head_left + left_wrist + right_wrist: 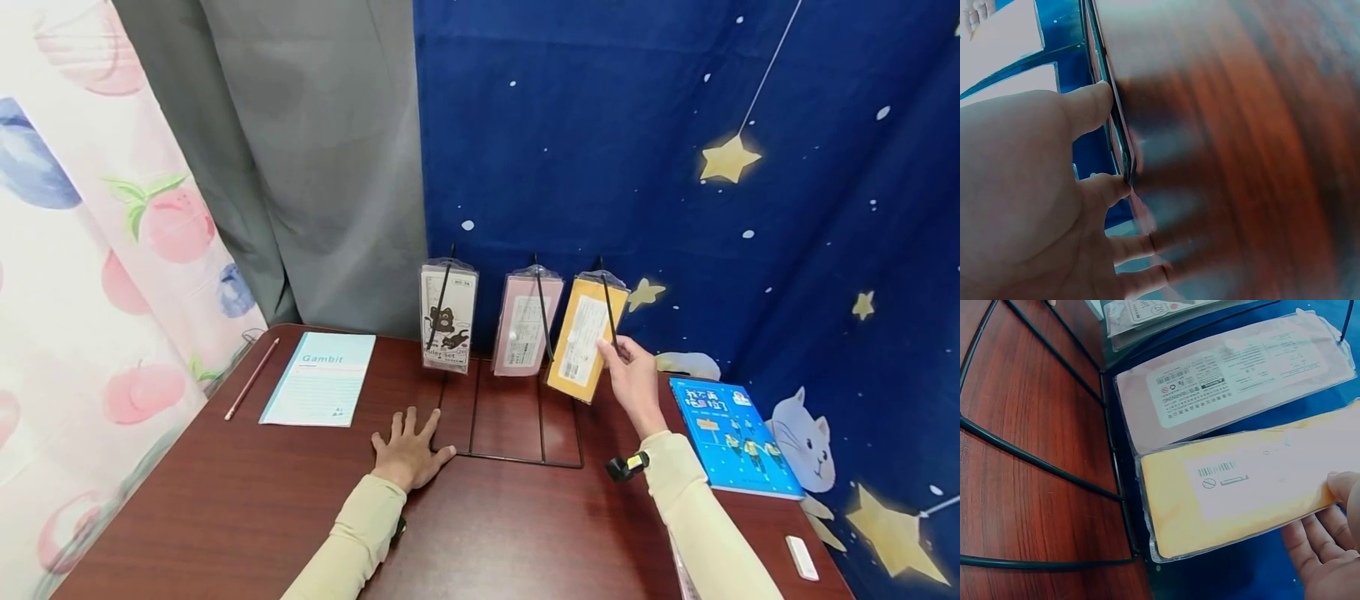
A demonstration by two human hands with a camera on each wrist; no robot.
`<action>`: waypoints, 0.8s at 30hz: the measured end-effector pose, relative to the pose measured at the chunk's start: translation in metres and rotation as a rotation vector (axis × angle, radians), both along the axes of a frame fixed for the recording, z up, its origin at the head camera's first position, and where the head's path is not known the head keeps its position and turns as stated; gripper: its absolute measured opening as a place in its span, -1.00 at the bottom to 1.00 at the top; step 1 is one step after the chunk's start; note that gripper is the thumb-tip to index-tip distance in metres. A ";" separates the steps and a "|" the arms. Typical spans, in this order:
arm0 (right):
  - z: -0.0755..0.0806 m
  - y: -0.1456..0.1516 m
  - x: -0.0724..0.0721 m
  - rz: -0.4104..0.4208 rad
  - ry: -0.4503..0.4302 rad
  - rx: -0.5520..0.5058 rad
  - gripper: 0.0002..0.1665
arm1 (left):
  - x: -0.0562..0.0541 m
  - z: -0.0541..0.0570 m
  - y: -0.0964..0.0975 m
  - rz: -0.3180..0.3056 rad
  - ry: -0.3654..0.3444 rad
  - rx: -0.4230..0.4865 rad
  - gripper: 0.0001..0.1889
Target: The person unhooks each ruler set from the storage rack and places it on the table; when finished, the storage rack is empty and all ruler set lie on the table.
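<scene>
My right hand (634, 382) pinches the lower right edge of a yellow packet (1172, 515), thumb on its white label and fingers behind. This packet hangs tilted from the right arm of a black wire rack (517, 458). A pink packet (527, 325) hangs from the middle arm, and a ruler set (448, 317) with a dark cartoon animal print hangs from the left one. My left hand (408, 452) lies with spread fingers on the table at the rack's front left corner, the thumb by the base wire. In the left wrist view its fingertips meet the tabletop.
A Gambit notebook (321, 379) and a pencil (252, 379) lie at the left of the brown table (225, 508). On the right are a blue book (738, 437) and a white eraser (802, 557). Curtains (540, 125) hang behind the rack.
</scene>
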State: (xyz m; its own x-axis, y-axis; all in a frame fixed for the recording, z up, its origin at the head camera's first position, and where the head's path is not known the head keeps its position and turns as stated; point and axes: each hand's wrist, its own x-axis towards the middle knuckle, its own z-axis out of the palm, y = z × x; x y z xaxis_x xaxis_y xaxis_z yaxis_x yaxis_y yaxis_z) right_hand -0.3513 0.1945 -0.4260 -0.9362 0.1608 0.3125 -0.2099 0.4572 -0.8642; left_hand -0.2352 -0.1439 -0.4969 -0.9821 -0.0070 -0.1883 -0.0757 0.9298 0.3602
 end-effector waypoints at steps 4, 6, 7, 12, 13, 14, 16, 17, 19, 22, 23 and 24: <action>0.003 0.002 0.005 -0.007 -0.026 0.003 -0.54 | 0.000 0.001 0.000 0.001 0.002 0.001 -0.25; 0.004 0.002 0.009 -0.007 -0.038 0.015 -0.52 | 0.000 0.001 0.000 0.003 -0.002 -0.002 -0.25; 0.004 0.002 0.011 -0.007 -0.041 0.019 -0.52 | 0.000 0.001 0.000 0.003 -0.004 -0.003 -0.25; 0.004 0.002 0.022 0.001 -0.048 0.043 -0.51 | 0.000 -0.001 -0.001 0.004 -0.014 -0.004 -0.25; 0.004 0.003 0.023 0.002 -0.049 0.045 -0.51 | 0.000 -0.001 -0.001 0.004 -0.014 -0.003 -0.25; 0.004 0.003 0.025 0.004 -0.051 0.047 -0.50 | 0.000 -0.001 -0.001 0.003 -0.013 -0.003 -0.25; 0.004 0.003 0.029 0.013 -0.051 0.046 -0.50 | 0.000 -0.001 -0.001 0.001 -0.004 -0.002 -0.24; 0.004 0.003 0.030 0.017 -0.053 0.050 -0.49 | 0.000 -0.001 -0.001 0.001 -0.003 -0.002 -0.24; 0.004 0.004 0.033 0.019 -0.055 0.052 -0.49 | 0.000 -0.001 -0.001 0.000 -0.003 -0.002 -0.24; 0.005 0.004 0.036 0.019 -0.051 0.068 -0.49 | 0.000 -0.001 -0.001 -0.002 -0.004 -0.005 -0.24; 0.005 0.005 0.037 0.019 -0.048 0.077 -0.49 | 0.000 -0.001 -0.001 -0.003 -0.003 -0.006 -0.24; 0.005 0.005 0.038 0.019 -0.046 0.077 -0.50 | 0.000 -0.001 -0.001 -0.004 -0.004 -0.008 -0.24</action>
State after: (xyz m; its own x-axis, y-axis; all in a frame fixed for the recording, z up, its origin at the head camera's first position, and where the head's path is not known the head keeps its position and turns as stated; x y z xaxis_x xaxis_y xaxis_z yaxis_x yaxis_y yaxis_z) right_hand -0.3129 0.1992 -0.4210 -0.9524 0.1197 0.2802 -0.1805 0.5194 -0.8353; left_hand -0.2351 -0.1452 -0.4979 -0.9814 -0.0046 -0.1921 -0.0734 0.9328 0.3527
